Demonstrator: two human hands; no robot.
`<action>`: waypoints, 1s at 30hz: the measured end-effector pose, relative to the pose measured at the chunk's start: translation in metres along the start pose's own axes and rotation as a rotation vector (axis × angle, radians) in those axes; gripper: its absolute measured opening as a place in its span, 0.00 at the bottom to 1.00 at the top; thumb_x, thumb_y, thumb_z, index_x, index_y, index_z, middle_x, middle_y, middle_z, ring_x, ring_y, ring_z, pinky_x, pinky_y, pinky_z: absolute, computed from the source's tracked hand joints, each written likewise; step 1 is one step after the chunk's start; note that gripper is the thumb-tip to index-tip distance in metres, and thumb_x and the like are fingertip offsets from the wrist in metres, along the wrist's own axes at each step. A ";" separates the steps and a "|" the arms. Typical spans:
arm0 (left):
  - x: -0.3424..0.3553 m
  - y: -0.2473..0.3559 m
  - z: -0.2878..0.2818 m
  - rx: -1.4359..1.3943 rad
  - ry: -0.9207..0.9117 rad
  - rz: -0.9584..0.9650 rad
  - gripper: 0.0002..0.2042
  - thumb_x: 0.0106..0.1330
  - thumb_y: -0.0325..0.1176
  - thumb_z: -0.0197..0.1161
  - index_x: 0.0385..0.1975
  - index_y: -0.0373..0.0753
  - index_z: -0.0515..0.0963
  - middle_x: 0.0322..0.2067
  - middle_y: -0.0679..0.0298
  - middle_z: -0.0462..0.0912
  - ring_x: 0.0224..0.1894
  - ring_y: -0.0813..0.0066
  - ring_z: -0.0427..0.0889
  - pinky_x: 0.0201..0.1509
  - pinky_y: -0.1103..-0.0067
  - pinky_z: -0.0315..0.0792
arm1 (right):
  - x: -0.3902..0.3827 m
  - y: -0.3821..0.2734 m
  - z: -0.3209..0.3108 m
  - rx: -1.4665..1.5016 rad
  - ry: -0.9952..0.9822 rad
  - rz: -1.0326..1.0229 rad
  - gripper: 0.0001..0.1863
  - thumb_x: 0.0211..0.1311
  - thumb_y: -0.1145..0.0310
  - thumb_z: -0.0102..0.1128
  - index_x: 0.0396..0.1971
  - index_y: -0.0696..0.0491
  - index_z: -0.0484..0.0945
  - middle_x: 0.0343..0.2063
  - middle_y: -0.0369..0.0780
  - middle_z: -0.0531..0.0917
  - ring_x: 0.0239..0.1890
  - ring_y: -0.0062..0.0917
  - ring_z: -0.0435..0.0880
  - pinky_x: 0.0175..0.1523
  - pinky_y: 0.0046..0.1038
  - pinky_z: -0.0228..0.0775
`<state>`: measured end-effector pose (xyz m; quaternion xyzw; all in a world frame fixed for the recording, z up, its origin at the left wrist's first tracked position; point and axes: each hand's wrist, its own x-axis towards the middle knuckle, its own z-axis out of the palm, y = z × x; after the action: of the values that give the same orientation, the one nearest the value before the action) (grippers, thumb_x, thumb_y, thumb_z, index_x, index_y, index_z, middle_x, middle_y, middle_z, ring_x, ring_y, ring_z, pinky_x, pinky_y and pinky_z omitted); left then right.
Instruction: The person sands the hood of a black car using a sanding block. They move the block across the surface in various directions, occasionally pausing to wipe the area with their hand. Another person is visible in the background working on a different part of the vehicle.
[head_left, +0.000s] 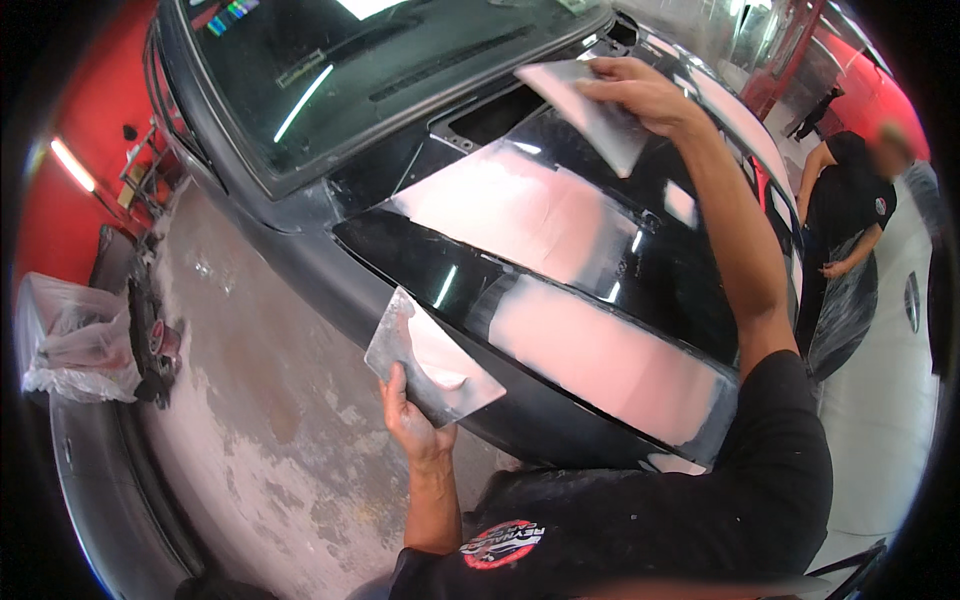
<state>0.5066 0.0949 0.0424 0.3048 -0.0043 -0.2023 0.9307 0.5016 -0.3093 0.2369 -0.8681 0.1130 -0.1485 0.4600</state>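
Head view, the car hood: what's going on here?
The left hand holds a flat plate carrying pale paste, while the right hand holds a wide, flat spreader out over the black car hood. Pale pink patches cover parts of the hood. Another person, in a dark shirt, is off to the right.

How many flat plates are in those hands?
2: one grey plate in the left hand, bearing pale paste, and another plate in the right hand, over the black hood. I see no others.
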 end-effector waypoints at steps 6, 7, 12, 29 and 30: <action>-0.060 -0.005 0.050 -0.055 -0.262 -0.356 0.18 0.73 0.35 0.51 0.58 0.32 0.70 0.50 0.55 0.81 0.49 0.63 0.83 0.56 0.67 0.77 | -0.172 -0.038 0.037 0.578 -0.193 -0.124 0.38 0.59 0.70 0.66 0.68 0.62 0.60 0.48 0.46 0.81 0.46 0.20 0.82 0.50 0.23 0.76; -0.072 -0.013 0.060 -0.069 -0.276 -0.431 0.19 0.73 0.36 0.51 0.58 0.33 0.70 0.51 0.55 0.81 0.50 0.64 0.83 0.56 0.67 0.77 | -0.202 -0.039 0.056 0.587 -0.213 -0.044 0.42 0.58 0.70 0.67 0.70 0.62 0.57 0.48 0.46 0.81 0.47 0.21 0.81 0.53 0.23 0.74; -0.124 -0.046 0.097 -0.149 -0.254 -0.674 0.18 0.73 0.36 0.52 0.58 0.33 0.70 0.51 0.56 0.80 0.51 0.65 0.82 0.56 0.66 0.77 | -0.288 -0.032 0.072 0.430 -0.082 0.035 0.48 0.55 0.72 0.71 0.71 0.60 0.49 0.42 0.44 0.81 0.45 0.24 0.81 0.51 0.24 0.70; -0.161 -0.074 0.055 -0.159 -0.046 -0.208 0.19 0.73 0.35 0.50 0.60 0.33 0.68 0.52 0.54 0.80 0.51 0.61 0.82 0.58 0.64 0.76 | -0.290 0.007 0.022 -0.732 0.254 -0.790 0.27 0.44 0.84 0.66 0.49 0.54 0.76 0.43 0.43 0.80 0.48 0.40 0.79 0.53 0.38 0.71; -0.162 -0.072 0.050 -0.160 -0.041 -0.193 0.19 0.73 0.35 0.50 0.60 0.33 0.68 0.52 0.54 0.80 0.52 0.61 0.82 0.58 0.64 0.75 | -0.271 0.009 0.025 -0.881 0.208 -0.833 0.30 0.40 0.85 0.66 0.50 0.54 0.76 0.45 0.42 0.80 0.49 0.40 0.79 0.55 0.39 0.69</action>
<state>0.3248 0.0752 0.0607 0.2243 0.0219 -0.2967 0.9280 0.2584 -0.2050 0.1742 -0.9287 -0.1408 -0.3392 -0.0521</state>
